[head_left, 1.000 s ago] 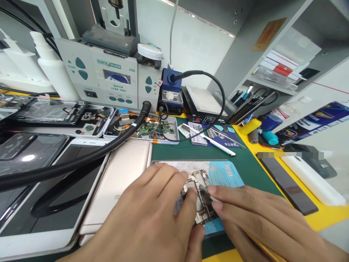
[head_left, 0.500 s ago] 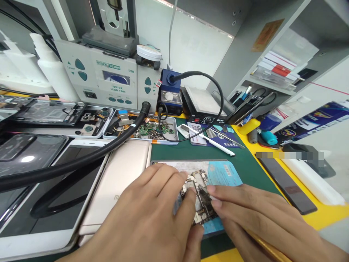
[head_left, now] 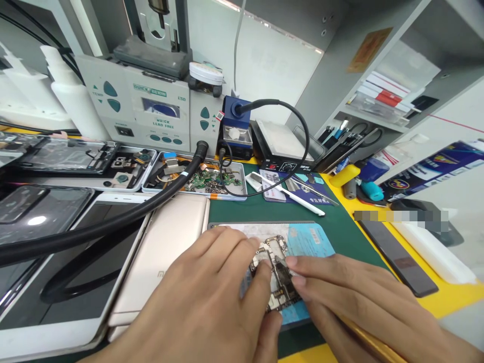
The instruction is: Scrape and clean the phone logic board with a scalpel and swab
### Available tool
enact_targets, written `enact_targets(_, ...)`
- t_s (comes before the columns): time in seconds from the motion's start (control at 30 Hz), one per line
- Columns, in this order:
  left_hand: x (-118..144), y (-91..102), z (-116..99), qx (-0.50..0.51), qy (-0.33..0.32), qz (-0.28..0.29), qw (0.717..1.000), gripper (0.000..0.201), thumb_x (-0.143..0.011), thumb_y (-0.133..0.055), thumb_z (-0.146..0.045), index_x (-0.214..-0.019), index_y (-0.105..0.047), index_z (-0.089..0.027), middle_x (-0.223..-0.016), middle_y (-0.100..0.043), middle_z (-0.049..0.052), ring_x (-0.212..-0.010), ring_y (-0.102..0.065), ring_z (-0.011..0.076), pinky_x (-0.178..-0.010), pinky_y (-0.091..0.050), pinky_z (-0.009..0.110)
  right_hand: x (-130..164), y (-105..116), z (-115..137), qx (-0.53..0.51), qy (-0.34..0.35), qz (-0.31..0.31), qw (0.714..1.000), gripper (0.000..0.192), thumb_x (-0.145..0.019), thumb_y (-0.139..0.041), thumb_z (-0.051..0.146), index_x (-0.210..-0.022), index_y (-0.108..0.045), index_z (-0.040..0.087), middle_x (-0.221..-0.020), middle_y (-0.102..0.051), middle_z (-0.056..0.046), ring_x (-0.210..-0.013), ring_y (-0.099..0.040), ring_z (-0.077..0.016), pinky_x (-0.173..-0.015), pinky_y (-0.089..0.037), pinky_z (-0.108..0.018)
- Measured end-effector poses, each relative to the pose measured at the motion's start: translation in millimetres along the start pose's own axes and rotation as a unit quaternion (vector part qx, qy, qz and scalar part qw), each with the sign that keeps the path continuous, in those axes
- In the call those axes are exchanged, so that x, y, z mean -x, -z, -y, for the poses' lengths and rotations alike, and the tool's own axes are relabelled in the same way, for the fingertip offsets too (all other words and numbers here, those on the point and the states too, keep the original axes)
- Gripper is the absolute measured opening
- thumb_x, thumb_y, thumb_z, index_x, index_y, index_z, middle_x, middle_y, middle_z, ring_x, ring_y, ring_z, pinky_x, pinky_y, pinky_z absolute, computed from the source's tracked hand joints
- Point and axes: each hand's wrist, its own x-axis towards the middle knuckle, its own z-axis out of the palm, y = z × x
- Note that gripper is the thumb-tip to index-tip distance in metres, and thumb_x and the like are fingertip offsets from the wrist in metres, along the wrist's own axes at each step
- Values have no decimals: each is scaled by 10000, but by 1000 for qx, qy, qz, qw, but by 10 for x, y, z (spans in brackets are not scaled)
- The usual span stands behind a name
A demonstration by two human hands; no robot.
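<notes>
Gold shows on a slim tool (head_left: 372,348) gripped in the right hand (head_left: 355,297), which comes in from the near right, fingers bunched nearly straight, their tips over the circuit board (head_left: 279,280). The left hand (head_left: 212,292) arches palm down from the near left, fingers bent and close together, index fingertip pressing the board and thumb at its near edge. The board lies between the hands on a blue-and-white pad (head_left: 312,242); fingers cover its left and right sides. The right palm hides most of the tool, and whether its tip touches the board is hard to make out. Beneath is a green mat (head_left: 234,209) on a yellow worktop (head_left: 457,300), with a grey soldering station (head_left: 132,111) at far left and shelves (head_left: 381,115) at far right.
</notes>
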Motion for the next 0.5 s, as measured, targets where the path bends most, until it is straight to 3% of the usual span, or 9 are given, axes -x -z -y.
enact_targets(0.27, -15, 5, 7, 3, 0, 5, 1000, 273, -968, -526, -264, -936, -780, -168, -915, -738, 114, -895, -686, 313, -774, -630, 489, -37, -30, 2, -2, -5, 1, 1000, 212, -1043, -569, 87, -1119, -765, 115, -1144, -817, -89, -1053, -783, -149, -890, -643, -174)
enact_targets(0.5, 5, 15, -1, -2, 1, 3, 1000, 299, -988, -513, -280, -969, -786, -158, -991, -760, 129, -964, -700, 322, -832, -631, 495, 47, -18, -1, -6, -9, 9, 1000, 227, -1056, -565, 100, -1181, -753, 124, -1239, -791, -78, -1140, -753, -142, -983, -614, -178)
